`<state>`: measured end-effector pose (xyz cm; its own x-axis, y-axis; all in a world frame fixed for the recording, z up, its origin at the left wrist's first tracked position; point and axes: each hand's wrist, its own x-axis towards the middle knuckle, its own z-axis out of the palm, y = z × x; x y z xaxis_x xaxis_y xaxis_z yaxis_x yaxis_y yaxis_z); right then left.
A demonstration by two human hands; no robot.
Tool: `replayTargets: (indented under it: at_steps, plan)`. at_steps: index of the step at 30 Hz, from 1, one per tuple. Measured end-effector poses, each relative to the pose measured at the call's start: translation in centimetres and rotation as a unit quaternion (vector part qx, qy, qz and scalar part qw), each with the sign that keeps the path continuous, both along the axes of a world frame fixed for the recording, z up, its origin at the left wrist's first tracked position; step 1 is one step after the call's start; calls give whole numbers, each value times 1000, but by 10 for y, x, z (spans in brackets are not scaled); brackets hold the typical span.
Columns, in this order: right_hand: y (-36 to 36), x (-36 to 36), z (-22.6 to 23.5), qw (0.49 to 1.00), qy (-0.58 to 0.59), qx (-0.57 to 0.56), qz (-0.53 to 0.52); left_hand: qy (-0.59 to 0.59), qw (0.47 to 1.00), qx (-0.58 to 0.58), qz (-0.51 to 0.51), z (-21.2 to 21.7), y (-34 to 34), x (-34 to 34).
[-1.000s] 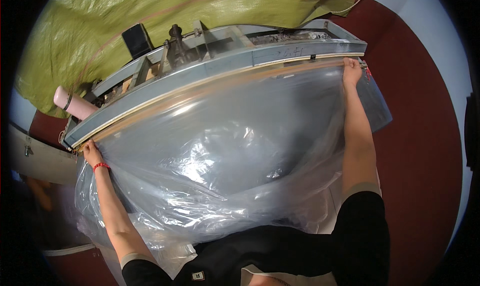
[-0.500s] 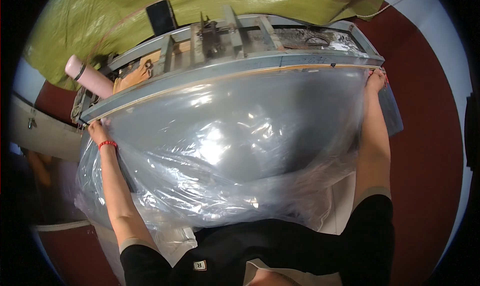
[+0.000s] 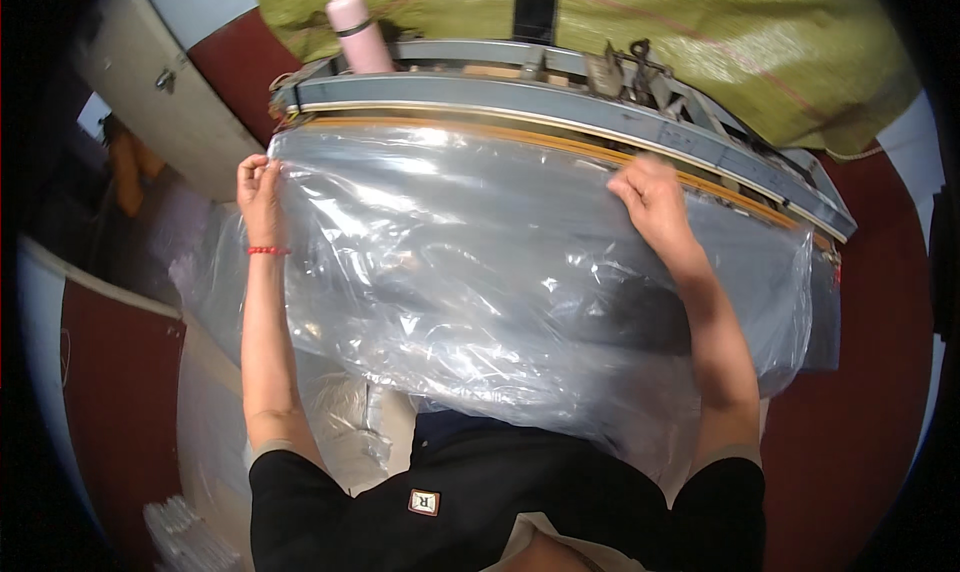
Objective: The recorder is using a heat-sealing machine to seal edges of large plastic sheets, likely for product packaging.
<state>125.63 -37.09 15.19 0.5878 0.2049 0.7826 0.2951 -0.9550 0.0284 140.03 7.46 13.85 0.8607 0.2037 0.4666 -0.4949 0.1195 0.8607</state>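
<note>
A large sheet of clear plastic film (image 3: 430, 262) hangs in front of a long grey metal sealing-type frame (image 3: 450, 94), its far edge lying along an orange-brown strip (image 3: 480, 130). My left hand (image 3: 258, 187), with a red bead bracelet on the wrist, pinches the film's far left corner, just below the frame's left end. Over the film, right of its middle and close to the strip, is my right hand (image 3: 650, 200). Its fingers are curled and slightly blurred, so whether they hold anything is hidden. The film's right edge (image 3: 808, 272) hangs apart from that hand.
Behind the frame are a pink bottle (image 3: 360, 37), a black phone (image 3: 535, 17) and a yellow-green woven sheet (image 3: 700, 32). A pale door (image 3: 165, 82) stands at the left. Stacked clear plastic (image 3: 190, 532) lies at the lower left. Dark red wall panels flank both sides.
The view has swung round to the left. My right hand has left the film's far right corner and moved leftward. My left hand, still pinching, has drawn its corner slightly off the frame.
</note>
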Motion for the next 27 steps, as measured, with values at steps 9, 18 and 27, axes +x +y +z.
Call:
replayTargets:
  at_steps: [9,18,27]
  plan:
    - [-142,-92,-50,899,186,357,-174,-83,740,667,1,-44,5,-32]
    - [-322,-282,-94,847,108,245,-460,-89,647,725,-219,-24,-129,-142]
    - [-327,-274,-99,832,115,211,-500,-48,806,578,119,-54,-81,-8]
